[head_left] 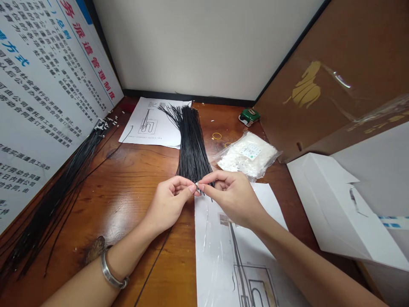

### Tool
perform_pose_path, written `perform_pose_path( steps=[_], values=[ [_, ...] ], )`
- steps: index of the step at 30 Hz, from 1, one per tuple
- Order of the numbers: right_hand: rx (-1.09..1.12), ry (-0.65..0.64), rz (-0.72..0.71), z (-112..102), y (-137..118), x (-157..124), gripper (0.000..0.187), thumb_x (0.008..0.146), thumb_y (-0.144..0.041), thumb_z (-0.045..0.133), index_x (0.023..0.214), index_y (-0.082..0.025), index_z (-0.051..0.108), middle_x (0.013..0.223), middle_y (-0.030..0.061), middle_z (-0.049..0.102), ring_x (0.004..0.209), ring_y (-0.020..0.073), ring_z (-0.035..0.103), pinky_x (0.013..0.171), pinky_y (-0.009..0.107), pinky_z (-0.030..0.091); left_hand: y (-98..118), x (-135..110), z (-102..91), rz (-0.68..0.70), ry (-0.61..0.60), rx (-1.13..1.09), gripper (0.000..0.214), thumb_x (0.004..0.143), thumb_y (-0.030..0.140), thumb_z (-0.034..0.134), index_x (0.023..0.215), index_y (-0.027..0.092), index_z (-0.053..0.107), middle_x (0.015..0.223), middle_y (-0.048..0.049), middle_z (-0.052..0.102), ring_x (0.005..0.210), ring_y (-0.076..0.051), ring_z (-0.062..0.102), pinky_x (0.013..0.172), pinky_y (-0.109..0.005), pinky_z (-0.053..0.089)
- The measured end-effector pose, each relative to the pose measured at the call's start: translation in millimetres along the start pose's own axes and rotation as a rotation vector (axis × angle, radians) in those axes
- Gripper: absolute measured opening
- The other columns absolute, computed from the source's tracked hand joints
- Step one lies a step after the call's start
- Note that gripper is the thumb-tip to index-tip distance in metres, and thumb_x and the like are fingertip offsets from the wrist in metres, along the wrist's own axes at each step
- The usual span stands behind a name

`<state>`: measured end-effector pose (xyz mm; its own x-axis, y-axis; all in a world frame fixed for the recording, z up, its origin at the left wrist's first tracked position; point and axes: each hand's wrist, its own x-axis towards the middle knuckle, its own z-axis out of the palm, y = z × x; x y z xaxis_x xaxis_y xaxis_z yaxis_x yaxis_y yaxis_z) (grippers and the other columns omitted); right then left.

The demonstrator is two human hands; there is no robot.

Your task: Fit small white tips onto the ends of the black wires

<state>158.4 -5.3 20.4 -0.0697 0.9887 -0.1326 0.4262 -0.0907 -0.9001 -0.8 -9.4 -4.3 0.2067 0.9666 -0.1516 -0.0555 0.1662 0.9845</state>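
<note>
Over the near end of a bundle of black wires [193, 145], my two hands meet fingertip to fingertip. A tiny white connector [197, 184] shows at the pinch between them. My right hand [234, 196] is closed, thumb and forefinger pressed on that connector. My left hand [172, 200] is closed too, pinching right beside it. From under my left wrist a single black wire [153, 266] runs down toward the near edge; its end at the fingertips is hidden. Beneath my right hand lies a printed drawing sheet [211, 264].
Wires with white ends [64, 187] lie along the left board. Behind the bundle is another drawing sheet [131, 132]. A bag of white pieces [265, 155], a yellow rubber band [217, 136] and a green tape measure [249, 115] lie right of it. A white box [332, 213] stands at right.
</note>
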Motion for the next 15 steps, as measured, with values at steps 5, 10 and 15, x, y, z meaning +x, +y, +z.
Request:
perform_pose_path(
  steps=[5, 10, 15],
  values=[
    [-0.009, -0.032, 0.016, 0, 0, 1, 0.01, 0.072, -0.023, 0.064, 0.067, -0.016, 0.07, 0.038, -0.0081, 0.033, 0.038, 0.0059, 0.022, 0.038, 0.023, 0.013, -3, 1, -0.3, 0.001, -0.001, 0.011, 0.01, 0.079, 0.023, 0.064, 0.076, 0.013, 0.064, 0.073, -0.0035, 0.07, 0.068, -0.011, 0.062, 0.066, -0.022, 0.047],
    [0.006, -0.044, 0.028, -2, -1, 1, 0.013, 0.073, -0.026, 0.064, 0.069, -0.016, 0.07, 0.038, -0.0079, 0.033, 0.038, 0.006, 0.021, 0.038, 0.024, 0.013, -2, 1, 0.1, 0.008, -0.006, 0.032, 0.01, 0.08, 0.023, 0.063, 0.076, 0.014, 0.064, 0.073, -0.0036, 0.07, 0.069, -0.012, 0.062, 0.067, -0.023, 0.047],
    [0.009, 0.047, -0.024, -11, -5, 2, 0.014, 0.073, -0.03, 0.065, 0.07, -0.017, 0.07, 0.04, -0.0081, 0.031, 0.039, 0.0068, 0.023, 0.039, 0.024, 0.017, 2, 1, 0.6, 0.028, -0.049, 0.053, 0.011, 0.08, 0.026, 0.062, 0.08, 0.015, 0.065, 0.075, -0.0042, 0.071, 0.071, -0.013, 0.063, 0.07, -0.025, 0.048]
  ],
)
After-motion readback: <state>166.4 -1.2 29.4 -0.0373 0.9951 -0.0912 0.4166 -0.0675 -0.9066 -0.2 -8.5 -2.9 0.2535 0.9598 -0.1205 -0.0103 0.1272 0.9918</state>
